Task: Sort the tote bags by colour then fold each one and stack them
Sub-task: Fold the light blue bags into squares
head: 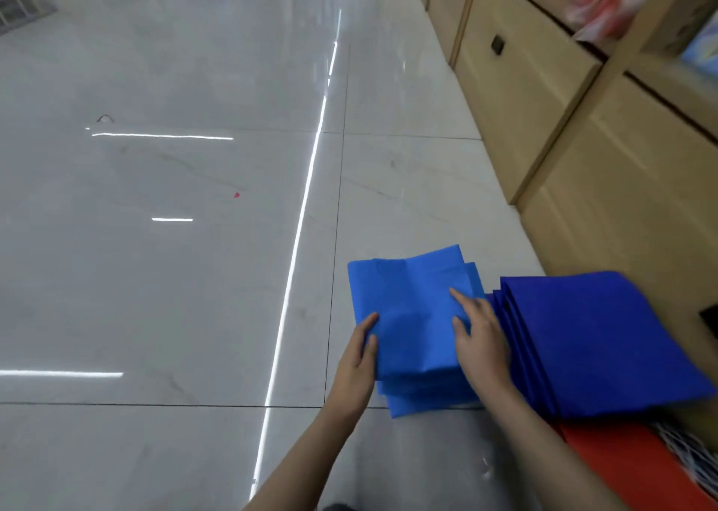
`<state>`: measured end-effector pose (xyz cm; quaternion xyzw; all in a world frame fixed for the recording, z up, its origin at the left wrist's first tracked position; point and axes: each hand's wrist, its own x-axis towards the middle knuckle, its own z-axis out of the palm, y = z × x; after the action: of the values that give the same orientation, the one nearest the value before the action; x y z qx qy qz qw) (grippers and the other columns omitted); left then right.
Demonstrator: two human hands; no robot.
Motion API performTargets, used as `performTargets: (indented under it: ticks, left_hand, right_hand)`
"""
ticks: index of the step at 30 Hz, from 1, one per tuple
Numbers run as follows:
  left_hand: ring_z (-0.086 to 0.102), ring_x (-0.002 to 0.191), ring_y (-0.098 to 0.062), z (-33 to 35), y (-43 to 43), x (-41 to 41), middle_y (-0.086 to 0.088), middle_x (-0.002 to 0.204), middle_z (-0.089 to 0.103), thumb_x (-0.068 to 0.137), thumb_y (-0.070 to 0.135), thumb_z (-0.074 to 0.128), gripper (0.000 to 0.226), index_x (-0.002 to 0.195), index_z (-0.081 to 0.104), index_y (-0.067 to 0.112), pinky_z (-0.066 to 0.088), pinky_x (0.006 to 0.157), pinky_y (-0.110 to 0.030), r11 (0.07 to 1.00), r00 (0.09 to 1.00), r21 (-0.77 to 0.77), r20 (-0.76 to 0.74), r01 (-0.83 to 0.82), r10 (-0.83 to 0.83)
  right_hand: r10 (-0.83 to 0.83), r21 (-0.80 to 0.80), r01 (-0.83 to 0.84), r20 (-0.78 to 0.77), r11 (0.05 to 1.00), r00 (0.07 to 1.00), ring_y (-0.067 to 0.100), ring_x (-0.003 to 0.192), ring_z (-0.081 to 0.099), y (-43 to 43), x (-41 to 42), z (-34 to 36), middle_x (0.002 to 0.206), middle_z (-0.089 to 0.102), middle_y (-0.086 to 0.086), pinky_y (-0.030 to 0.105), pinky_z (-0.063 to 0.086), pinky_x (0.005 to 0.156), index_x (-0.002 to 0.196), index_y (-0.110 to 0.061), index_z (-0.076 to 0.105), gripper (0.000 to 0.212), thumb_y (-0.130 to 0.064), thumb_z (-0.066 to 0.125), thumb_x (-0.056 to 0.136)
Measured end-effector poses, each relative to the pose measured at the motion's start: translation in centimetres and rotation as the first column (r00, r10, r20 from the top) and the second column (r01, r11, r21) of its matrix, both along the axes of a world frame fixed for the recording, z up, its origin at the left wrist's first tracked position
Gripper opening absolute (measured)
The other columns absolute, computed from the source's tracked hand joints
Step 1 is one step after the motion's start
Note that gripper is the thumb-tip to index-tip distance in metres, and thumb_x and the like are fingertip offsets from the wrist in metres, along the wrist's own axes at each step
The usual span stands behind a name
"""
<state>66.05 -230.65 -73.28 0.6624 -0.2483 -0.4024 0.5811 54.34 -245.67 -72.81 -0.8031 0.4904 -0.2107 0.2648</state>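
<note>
Head view: two stacks of folded tote bags lie on the tiled floor (194, 277). The light blue stack (412, 300) serves as reference; several layers show at its near edge, exact count unclear. The left hand (357, 355) lies along its left edge, thumb and forefinger on the top bag; grip or mere contact cannot be told. The right hand (480, 339) rests flat on its right side, fingers spread and straight. Touching its right side sits the dark blue stack (598, 339), layers fanned. Nearer than that lies a red sheet (621, 460). Further right stand closed drawers (524, 94), contents hidden.
</note>
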Motion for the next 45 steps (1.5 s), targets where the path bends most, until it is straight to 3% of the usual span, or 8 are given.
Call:
performTargets:
  ticks: [5, 14, 19, 24, 29, 35, 39, 45]
  left_hand:
    - [0.040, 0.108, -0.007, -3.4, -2.4, -2.2, -0.002, 0.124, 0.036, 0.090, 0.006, 0.049, 0.042, 0.117, 0.046, 0.038, 0.035, 0.102, -0.027, 0.977, 0.983, 0.192, 0.173, -0.096, 0.063]
    - [0.058, 0.100, -0.024, -5.9, -5.7, -0.3, -0.007, 0.114, 0.050, 0.079, 0.041, 0.072, 0.065, 0.120, 0.024, 0.026, 0.050, 0.087, -0.039, 0.913, 0.869, 0.355, -0.365, -0.202, 0.334]
    - [0.068, 0.091, -0.028, -6.3, -6.2, 1.7, -0.009, 0.103, 0.070, 0.054, 0.054, 0.080, 0.076, 0.111, 0.059, 0.009, 0.055, 0.083, -0.045, 0.930, 0.814, 0.366, -0.531, -0.031, 0.236]
    - [0.064, 0.093, -0.027, -6.9, -5.1, 3.2, -0.009, 0.106, 0.065, 0.083, 0.034, 0.067, 0.039, 0.112, 0.056, 0.011, 0.055, 0.080, -0.042, 0.915, 0.890, 0.366, -0.340, -0.173, 0.304]
    - [0.065, 0.093, -0.023, -6.2, -3.8, 8.0, -0.006, 0.110, 0.064, 0.081, 0.028, 0.070, 0.049, 0.123, 0.050, 0.014, 0.052, 0.070, -0.033, 0.944, 0.926, 0.262, -0.264, -0.199, 0.269]
    - [0.066, 0.093, -0.018, -5.9, -6.4, 12.5, 0.002, 0.108, 0.067, 0.089, 0.013, 0.058, 0.030, 0.116, 0.055, 0.024, 0.051, 0.068, -0.027, 0.973, 0.930, 0.198, -0.322, -0.119, 0.179]
    - [0.067, 0.094, -0.016, -5.4, -10.0, 14.7, 0.005, 0.109, 0.067, 0.090, 0.012, 0.057, 0.033, 0.118, 0.054, 0.029, 0.052, 0.071, -0.026, 0.983, 0.949, 0.183, -0.307, -0.010, 0.066]
    - [0.060, 0.101, -0.013, -4.4, -17.6, 17.3, 0.003, 0.121, 0.057, 0.094, 0.025, 0.055, 0.043, 0.134, 0.040, 0.022, 0.050, 0.076, -0.022, 0.961, 0.980, 0.255, -0.191, 0.106, -0.057]
  right_hand:
    - [0.011, 0.024, -0.007, -0.194, 1.000, 0.981, 0.026, 0.113, 0.047, -1.8, -2.2, -3.3, 0.131, 0.051, 0.006, 0.036, 0.044, 0.088, 0.137, -0.023, 0.049, 0.045, -0.010, 0.052, 0.094]
    - [-0.037, 0.037, 0.059, -0.427, 0.998, 0.904, 0.021, 0.105, 0.054, -2.4, -1.4, -6.1, 0.144, 0.039, 0.001, 0.030, 0.031, 0.100, 0.143, -0.031, 0.036, 0.046, -0.023, 0.043, 0.099]
    - [-0.049, -0.011, 0.050, -0.497, 0.999, 0.867, 0.015, 0.099, 0.053, -2.1, -1.0, -5.8, 0.142, 0.041, 0.000, 0.029, 0.023, 0.105, 0.145, -0.033, 0.032, 0.046, -0.028, 0.038, 0.100]
    - [-0.009, 0.084, 0.041, -0.350, 0.996, 0.937, 0.023, 0.114, 0.048, -0.6, 0.4, -5.6, 0.143, 0.040, 0.002, 0.032, 0.036, 0.099, 0.144, -0.033, 0.034, 0.047, -0.034, 0.044, 0.097]
    - [-0.108, 0.321, 0.100, 0.008, 0.942, 0.994, 0.028, 0.131, 0.034, -0.9, 3.3, -5.2, 0.149, 0.025, 0.003, 0.041, 0.034, 0.105, 0.150, -0.030, 0.015, 0.071, -0.041, 0.055, 0.092]
    - [-0.370, 0.696, 0.261, 0.007, 0.669, 0.929, 0.029, 0.128, 0.042, -3.8, 7.1, -6.8, 0.145, 0.036, 0.007, 0.043, 0.040, 0.103, 0.148, -0.018, 0.022, 0.089, -0.064, 0.057, 0.080]
    - [-0.490, 0.897, 0.046, 0.197, 0.440, 0.849, 0.023, 0.097, 0.066, -7.6, 7.4, -7.1, 0.110, 0.069, 0.003, 0.038, 0.053, 0.087, 0.120, -0.016, 0.059, 0.051, -0.047, 0.067, 0.081]
    - [-0.509, 0.789, 0.171, 0.199, 0.590, 0.838, 0.017, 0.102, 0.059, -12.2, 9.6, -7.5, 0.113, 0.061, -0.006, 0.038, 0.048, 0.093, 0.116, -0.024, 0.052, 0.034, -0.046, 0.054, 0.091]
